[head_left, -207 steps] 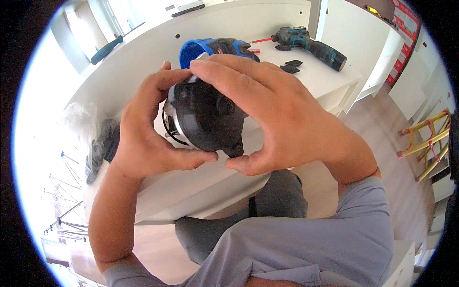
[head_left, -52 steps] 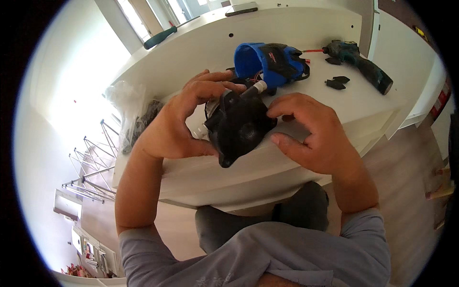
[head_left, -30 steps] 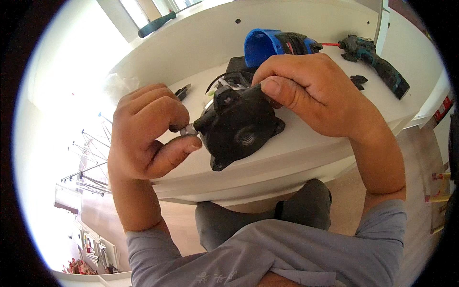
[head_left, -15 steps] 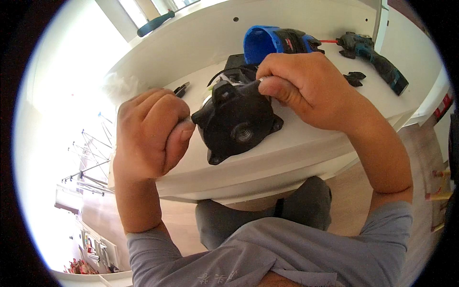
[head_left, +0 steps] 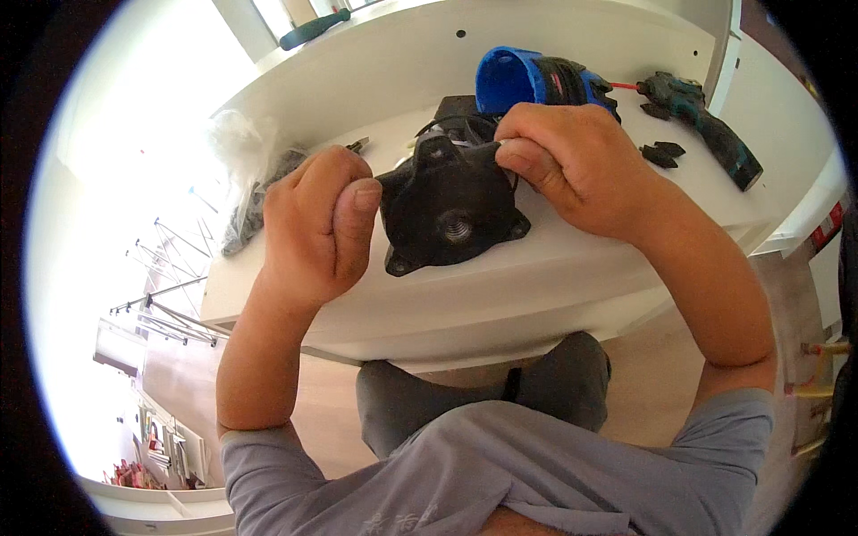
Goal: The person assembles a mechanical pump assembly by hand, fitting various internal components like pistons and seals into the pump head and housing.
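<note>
While left hand (head_left: 317, 223) and right hand (head_left: 583, 171) grip one black housing (head_left: 440, 204) | one blue casing (head_left: 540, 82) lies behind

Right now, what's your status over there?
Left grip closed on housing, upper left; right grip closed on upper right. Blue shell behind, apparently not blocking.
</note>
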`<state>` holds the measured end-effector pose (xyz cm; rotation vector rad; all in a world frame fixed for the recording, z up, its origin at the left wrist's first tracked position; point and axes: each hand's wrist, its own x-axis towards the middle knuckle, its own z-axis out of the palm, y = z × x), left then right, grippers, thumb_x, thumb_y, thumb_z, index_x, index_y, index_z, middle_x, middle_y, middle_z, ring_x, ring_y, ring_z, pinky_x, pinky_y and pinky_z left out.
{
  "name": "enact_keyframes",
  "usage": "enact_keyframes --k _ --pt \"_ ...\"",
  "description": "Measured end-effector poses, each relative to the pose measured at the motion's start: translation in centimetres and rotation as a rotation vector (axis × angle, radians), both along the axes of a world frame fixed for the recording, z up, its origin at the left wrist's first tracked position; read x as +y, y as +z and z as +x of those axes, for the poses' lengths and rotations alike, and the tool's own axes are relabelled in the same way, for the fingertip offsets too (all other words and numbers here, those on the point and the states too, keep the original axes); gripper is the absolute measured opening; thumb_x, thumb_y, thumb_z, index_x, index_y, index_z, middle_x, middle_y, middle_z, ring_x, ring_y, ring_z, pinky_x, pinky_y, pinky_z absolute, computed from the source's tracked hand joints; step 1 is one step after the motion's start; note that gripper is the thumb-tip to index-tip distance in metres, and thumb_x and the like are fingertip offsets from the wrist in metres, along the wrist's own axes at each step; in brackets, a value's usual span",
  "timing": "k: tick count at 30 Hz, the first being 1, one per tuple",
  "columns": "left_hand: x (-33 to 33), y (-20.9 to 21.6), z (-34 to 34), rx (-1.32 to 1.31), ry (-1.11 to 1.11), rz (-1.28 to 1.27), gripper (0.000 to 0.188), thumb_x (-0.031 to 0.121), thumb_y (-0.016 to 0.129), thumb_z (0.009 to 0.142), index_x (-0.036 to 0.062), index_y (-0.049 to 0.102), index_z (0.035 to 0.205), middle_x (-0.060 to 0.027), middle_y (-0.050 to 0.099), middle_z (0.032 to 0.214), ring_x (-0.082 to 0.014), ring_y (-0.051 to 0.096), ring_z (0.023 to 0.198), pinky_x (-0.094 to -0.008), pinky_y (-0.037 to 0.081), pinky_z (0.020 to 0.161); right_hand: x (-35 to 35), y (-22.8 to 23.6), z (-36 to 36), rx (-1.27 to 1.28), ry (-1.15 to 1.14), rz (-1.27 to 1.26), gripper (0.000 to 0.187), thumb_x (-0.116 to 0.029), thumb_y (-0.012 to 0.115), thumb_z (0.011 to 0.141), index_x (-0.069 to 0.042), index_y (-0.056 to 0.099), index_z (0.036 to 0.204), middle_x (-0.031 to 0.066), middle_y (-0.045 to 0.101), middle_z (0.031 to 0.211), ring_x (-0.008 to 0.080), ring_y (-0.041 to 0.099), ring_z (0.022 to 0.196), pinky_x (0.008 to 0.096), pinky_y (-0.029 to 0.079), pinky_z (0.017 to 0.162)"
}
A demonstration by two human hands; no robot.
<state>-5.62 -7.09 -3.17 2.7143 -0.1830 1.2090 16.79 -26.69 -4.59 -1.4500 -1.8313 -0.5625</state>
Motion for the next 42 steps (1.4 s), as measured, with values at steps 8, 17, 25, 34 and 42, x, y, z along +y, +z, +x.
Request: enact_keyframes --k 8,17,25,34,42 --pt "-0.6 -0.6 0.0 0.023 0.036 -0.23 0.034 0.024 0.054 0.113 0.0003 0.062 0.09 -0.0137 0.057 0.073 -0.0271 0.054 0.062 -0.0351 0.045 0.061 -0.1 -0.1 0.1 -0.129 -0.046 0.048 0.034 -0.036 0.057 0.112 -0.006 0.065 0.1 0.0139 0.065 0.08 0.0349 0.066 0.069 0.0435 0.051 0.063" --pt "-0.5 -0.8 0.0 0.082 -0.049 -0.495 0.044 0.036 0.048 0.117 0.0012 0.062 0.093 -0.0046 0.055 0.074 -0.0133 0.052 0.065 -0.0298 0.044 0.061 0.0 -0.3 -0.2 -0.086 -0.039 0.089 0.037 -0.039 0.054 0.114 -0.006 0.067 0.103 0.0117 0.066 0.081 0.0302 0.065 0.068 0.0391 0.051 0.062" --pt "0.5 -0.8 -0.5 0.15 -0.087 -0.386 0.038 0.035 0.056 0.114 0.0005 0.063 0.1 -0.0066 0.056 0.077 -0.015 0.054 0.067 -0.0308 0.046 0.064 -0.4 -0.3 -0.3 0.003 -0.013 0.0 0.044 -0.043 0.053 0.114 -0.004 0.066 0.098 0.0104 0.06 0.074 0.0271 0.06 0.064 0.037 0.049 0.061" --pt "1.0 -0.5 0.0 0.049 -0.049 -0.094 0.03 0.03 0.066 0.107 0.001 0.065 0.103 -0.0148 0.061 0.083 -0.0326 0.06 0.075 -0.0376 0.05 0.071 -0.3 0.0 -0.7 0.217 0.055 -0.107 0.05 -0.047 0.051 0.114 -0.005 0.064 0.09 0.0085 0.055 0.07 0.0226 0.054 0.064 0.0352 0.046 0.062" --pt "0.6 -1.0 -0.1 0.049 -0.044 -0.176 0.026 0.026 0.067 0.107 0.001 0.066 0.101 -0.0129 0.061 0.08 -0.0271 0.059 0.069 -0.0359 0.049 0.067 -0.1 -0.2 -0.1 0.075 -0.004 -0.039 0.045 -0.046 0.055 0.113 -0.006 0.067 0.096 0.0065 0.057 0.072 0.0199 0.055 0.063 0.0341 0.045 0.06"
